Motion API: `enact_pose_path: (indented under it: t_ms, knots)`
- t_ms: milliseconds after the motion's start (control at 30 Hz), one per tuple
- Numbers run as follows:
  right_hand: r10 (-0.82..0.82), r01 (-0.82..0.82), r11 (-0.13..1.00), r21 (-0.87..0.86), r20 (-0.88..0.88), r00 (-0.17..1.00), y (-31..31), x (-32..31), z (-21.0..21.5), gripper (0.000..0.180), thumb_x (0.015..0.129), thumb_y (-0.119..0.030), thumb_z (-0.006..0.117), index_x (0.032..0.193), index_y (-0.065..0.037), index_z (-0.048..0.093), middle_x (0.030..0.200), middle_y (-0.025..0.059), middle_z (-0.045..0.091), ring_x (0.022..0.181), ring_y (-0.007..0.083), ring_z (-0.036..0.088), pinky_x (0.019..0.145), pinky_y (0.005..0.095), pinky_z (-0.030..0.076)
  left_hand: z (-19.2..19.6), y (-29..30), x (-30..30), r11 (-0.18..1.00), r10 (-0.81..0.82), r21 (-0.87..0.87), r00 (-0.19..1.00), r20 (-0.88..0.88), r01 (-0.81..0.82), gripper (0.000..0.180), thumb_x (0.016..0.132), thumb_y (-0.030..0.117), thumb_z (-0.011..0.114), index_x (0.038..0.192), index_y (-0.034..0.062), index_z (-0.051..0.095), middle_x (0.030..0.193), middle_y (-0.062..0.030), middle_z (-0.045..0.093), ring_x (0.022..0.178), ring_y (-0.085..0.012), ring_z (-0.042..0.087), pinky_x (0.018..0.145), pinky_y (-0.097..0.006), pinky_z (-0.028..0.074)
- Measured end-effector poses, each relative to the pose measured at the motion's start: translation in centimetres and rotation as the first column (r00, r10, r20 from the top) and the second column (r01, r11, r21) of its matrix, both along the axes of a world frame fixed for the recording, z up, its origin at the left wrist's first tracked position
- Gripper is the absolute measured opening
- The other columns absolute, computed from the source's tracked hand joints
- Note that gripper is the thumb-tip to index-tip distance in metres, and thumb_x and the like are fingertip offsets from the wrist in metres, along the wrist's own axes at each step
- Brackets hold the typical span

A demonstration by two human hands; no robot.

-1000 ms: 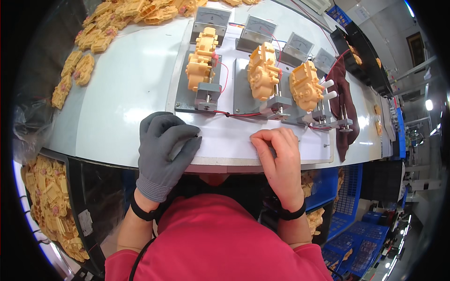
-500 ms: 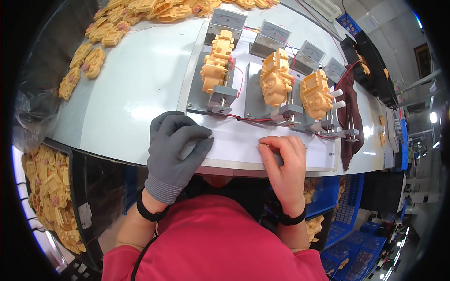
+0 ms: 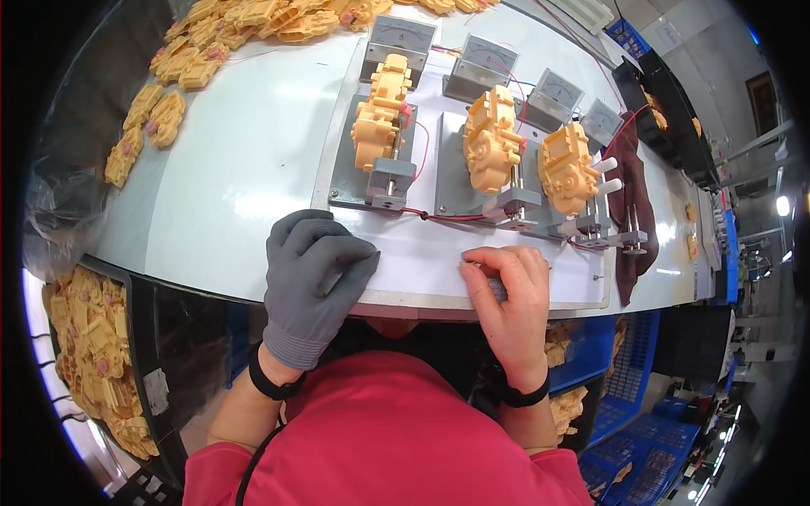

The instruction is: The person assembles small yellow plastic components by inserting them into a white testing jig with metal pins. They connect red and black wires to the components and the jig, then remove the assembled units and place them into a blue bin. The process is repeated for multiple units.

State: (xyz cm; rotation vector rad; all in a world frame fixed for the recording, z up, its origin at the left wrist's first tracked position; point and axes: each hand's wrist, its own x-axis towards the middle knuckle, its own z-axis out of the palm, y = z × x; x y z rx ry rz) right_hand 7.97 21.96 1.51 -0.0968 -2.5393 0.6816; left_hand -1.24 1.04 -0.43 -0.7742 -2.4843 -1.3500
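Note:
My left hand (image 3: 308, 282), in a grey glove, rests at the table's front edge with its fingers curled and its thumb and forefinger tips together. Whatever it may hold is hidden. Bare-skinned, my right hand (image 3: 521, 291) is also closed beside the white sheet (image 3: 413, 274); a bit of grey shows inside its fingers, too small to name. Beyond my hands, three yellow plastic gear housings (image 3: 375, 135), (image 3: 491, 143), (image 3: 565, 173) stand upright on grey test fixtures (image 3: 346, 181). Neither hand touches them.
Analog meters (image 3: 401, 38) stand behind the fixtures, joined by red and black wires (image 3: 456, 217). More yellow housings (image 3: 278, 18) are heaped at the back left. A dark cloth (image 3: 633, 202) lies at the right. Below are a filled bin (image 3: 97, 354) and blue crates (image 3: 624, 379).
My left thumb and forefinger tips have come together. The fixtures and housings sit slightly further left in the picture. My right hand has hardly moved.

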Motion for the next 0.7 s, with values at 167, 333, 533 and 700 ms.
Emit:
enact_pose_path:
  t_ms: [167, 333, 533, 700]
  knots:
    - [0.000, 0.000, 1.000, -0.006, 0.003, 1.000, 0.02, 0.00, -0.05, 0.015, 0.080, -0.010, 0.077, 0.093, -0.011, 0.070, 0.082, 0.0009, 0.060, 0.080, 0.0203, 0.055, 0.073, 0.0348, 0.038, -0.03, -0.01, 0.02, 1.000, 0.004, 0.003, 1.000, 0.020, -0.004, 0.013, 0.075, 0.010, 0.078, 0.087, 0.0137, 0.072, 0.091, -0.0022, 0.063, 0.108, -0.0270, 0.053, 0.095, -0.039, 0.042]
    - [0.004, -0.004, 1.000, -0.005, 0.003, 1.000, 0.10, 0.03, -0.01, 0.015, 0.080, -0.010, 0.077, 0.093, -0.011, 0.070, 0.083, 0.0011, 0.060, 0.080, 0.0205, 0.055, 0.073, 0.0348, 0.038, -0.06, -0.02, -0.01, 1.000, 0.001, 0.007, 1.000, 0.029, -0.002, 0.013, 0.075, 0.011, 0.079, 0.086, 0.0135, 0.072, 0.090, -0.0026, 0.063, 0.107, -0.0269, 0.054, 0.095, -0.039, 0.040]
    - [0.008, -0.008, 1.000, 0.004, -0.003, 1.000, 0.10, 0.05, -0.04, 0.016, 0.080, -0.009, 0.076, 0.094, -0.010, 0.070, 0.084, 0.0014, 0.061, 0.079, 0.0206, 0.055, 0.073, 0.0348, 0.038, -0.03, -0.02, -0.06, 1.000, -0.006, 0.013, 1.000, 0.025, 0.005, 0.013, 0.075, 0.011, 0.078, 0.086, 0.0138, 0.072, 0.091, -0.0025, 0.063, 0.106, -0.0271, 0.053, 0.095, -0.040, 0.040]
    - [0.010, -0.010, 1.000, 0.002, -0.007, 1.000, 0.06, 0.08, 0.09, 0.016, 0.080, -0.009, 0.076, 0.095, -0.010, 0.069, 0.084, 0.0014, 0.060, 0.079, 0.0206, 0.055, 0.073, 0.0348, 0.038, -0.11, -0.02, -0.03, 1.000, 0.002, 0.006, 1.000, 0.015, -0.002, 0.014, 0.075, 0.011, 0.078, 0.087, 0.0142, 0.072, 0.092, -0.0024, 0.063, 0.107, -0.0273, 0.053, 0.095, -0.040, 0.041]
